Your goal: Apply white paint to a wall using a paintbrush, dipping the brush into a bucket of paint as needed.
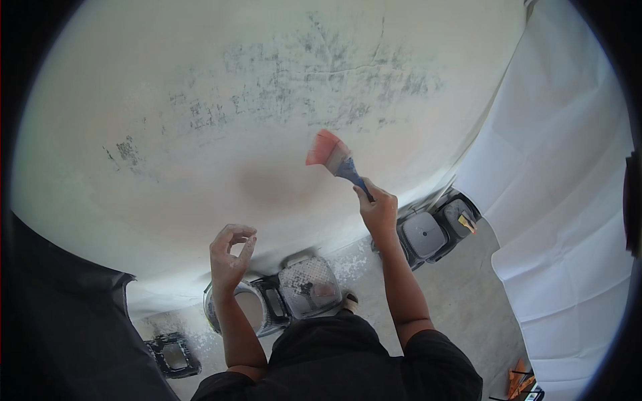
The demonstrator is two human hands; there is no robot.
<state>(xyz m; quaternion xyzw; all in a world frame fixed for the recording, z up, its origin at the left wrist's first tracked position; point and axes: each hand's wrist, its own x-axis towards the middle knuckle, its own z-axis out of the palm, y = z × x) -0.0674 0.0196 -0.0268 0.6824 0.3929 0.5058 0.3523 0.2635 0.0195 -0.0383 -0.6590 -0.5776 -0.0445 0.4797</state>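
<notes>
My right hand [379,205] grips the blue handle of a flat paintbrush [341,159]. Its fanned bristles are reddish and point up and left, over a pale wall [200,150]. Whether the bristle tips touch the wall, I cannot tell. Grey, patchy marks [281,80] spread across the wall's upper part, and a thin crack-like line runs through them. To the left, my left hand [231,255] is raised near the lower wall, fingers bent and thumb slightly apart from them. It holds nothing visible, and whitish residue coats its fingers.
Below my hands stand a speckled stool [310,288] and a round whitish container [250,307]. More dark stools [425,233] are at right, one bearing a yellow brush [467,223]. White sheeting [556,150] hangs right, dark sheeting [60,311] left. A black frame-like object [188,356] lies on the floor.
</notes>
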